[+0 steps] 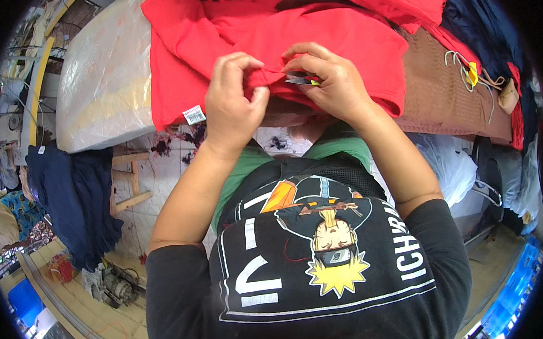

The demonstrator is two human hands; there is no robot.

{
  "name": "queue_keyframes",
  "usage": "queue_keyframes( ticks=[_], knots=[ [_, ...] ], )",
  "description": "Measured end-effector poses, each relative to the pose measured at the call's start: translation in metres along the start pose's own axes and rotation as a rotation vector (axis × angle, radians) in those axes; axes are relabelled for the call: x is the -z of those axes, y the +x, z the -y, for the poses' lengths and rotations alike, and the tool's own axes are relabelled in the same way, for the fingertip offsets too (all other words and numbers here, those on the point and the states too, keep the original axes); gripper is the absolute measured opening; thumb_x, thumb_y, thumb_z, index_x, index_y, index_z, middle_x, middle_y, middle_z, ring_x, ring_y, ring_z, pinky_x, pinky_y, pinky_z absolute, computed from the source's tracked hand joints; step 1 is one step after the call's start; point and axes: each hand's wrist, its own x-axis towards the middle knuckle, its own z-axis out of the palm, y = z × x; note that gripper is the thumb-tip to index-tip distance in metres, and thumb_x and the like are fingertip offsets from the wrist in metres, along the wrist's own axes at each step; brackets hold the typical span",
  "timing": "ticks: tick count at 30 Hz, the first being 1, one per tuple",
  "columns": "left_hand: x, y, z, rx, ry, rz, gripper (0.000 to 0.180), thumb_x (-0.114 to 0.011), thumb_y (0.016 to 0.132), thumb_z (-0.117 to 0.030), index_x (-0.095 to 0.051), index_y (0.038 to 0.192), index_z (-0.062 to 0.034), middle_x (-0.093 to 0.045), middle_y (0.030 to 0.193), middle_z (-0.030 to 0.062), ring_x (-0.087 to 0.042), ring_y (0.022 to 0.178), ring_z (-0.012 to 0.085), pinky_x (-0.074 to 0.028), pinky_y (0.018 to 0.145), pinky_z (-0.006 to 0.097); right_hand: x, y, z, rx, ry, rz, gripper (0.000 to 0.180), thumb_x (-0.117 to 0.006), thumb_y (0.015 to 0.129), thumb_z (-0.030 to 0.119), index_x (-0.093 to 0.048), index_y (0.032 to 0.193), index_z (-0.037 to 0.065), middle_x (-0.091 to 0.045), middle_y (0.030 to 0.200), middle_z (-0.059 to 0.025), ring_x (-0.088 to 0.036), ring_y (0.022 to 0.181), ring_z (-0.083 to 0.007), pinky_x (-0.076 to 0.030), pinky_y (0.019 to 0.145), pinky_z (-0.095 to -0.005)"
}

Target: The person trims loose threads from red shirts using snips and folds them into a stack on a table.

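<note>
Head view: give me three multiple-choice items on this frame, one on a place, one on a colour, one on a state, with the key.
1. Where does the white tag sit on the red garment?
A. at its lower left edge
B. at its far right corner
C. under the brown fabric

2. What colour is the netted fabric to the right of the red garment?
A. yellow
B. brown
C. white

3. What is the right hand doing?
A. resting flat and open
B. hanging free of the cloth
C. holding a small metal-bladed tool at the cloth

Key: 1 A, the tag hangs left of the left hand; 2 B, it is plainly brown; 3 C, the blade shows by the fingers.
</note>
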Motion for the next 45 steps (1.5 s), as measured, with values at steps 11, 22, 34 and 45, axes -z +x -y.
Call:
queue_keyframes(
  ticks=[11, 22, 34, 45],
  knots=[
    [0.032, 0.020, -0.016, 0.688, -0.961, 0.321, 0.047, -0.036, 0.078, 0.014, -0.054, 0.121, 0.0100, -0.064, 0.111, 0.0135, -0.061, 0.101, 0.0142, -0.047, 0.091, 0.026, 0.021, 0.016, 0.002, -0.245, 0.445, -0.145, 0.009, -0.059, 0.092, 0.010, -0.059, 0.094, 0.001, -0.061, 0.079, -0.0065, -0.053, 0.072, -0.0117, -0.046, 0.070, -0.0272],
    [0.025, 0.022, -0.027, 0.567, -0.987, 0.197, 0.039, -0.048, 0.087, 0.007, -0.053, 0.125, 0.0070, -0.065, 0.105, 0.0061, -0.060, 0.085, 0.0060, -0.047, 0.077, 0.021, 0.009, 0.017, -0.014, -0.310, 0.442, -0.222, 0.011, -0.060, 0.091, 0.010, -0.060, 0.097, 0.000, -0.064, 0.080, -0.0081, -0.058, 0.076, -0.0121, -0.048, 0.070, -0.0280],
    [0.019, 0.018, -0.014, 0.229, -0.350, 0.084, 0.020, -0.065, 0.087, -0.005, -0.066, 0.106, 0.0020, -0.068, 0.097, 0.0079, -0.062, 0.090, 0.0098, -0.048, 0.082, 0.024, 0.010, 0.019, -0.001, -0.344, 0.352, -0.124, 0.012, -0.060, 0.091, 0.012, -0.061, 0.095, 0.001, -0.066, 0.080, -0.0104, -0.059, 0.073, -0.0132, -0.048, 0.068, -0.0286],
    [0.028, 0.019, -0.013, 0.689, -0.901, 0.012, 0.017, -0.063, 0.091, -0.014, -0.064, 0.099, 0.0020, -0.068, 0.096, 0.0081, -0.063, 0.085, 0.0097, -0.050, 0.078, 0.022, 0.029, 0.020, 0.017, -0.191, 0.052, -0.058, 0.019, -0.069, 0.082, 0.017, -0.063, 0.095, 0.004, -0.062, 0.092, -0.0128, -0.063, 0.085, -0.0297, -0.050, 0.073, -0.0382]
  ],
)
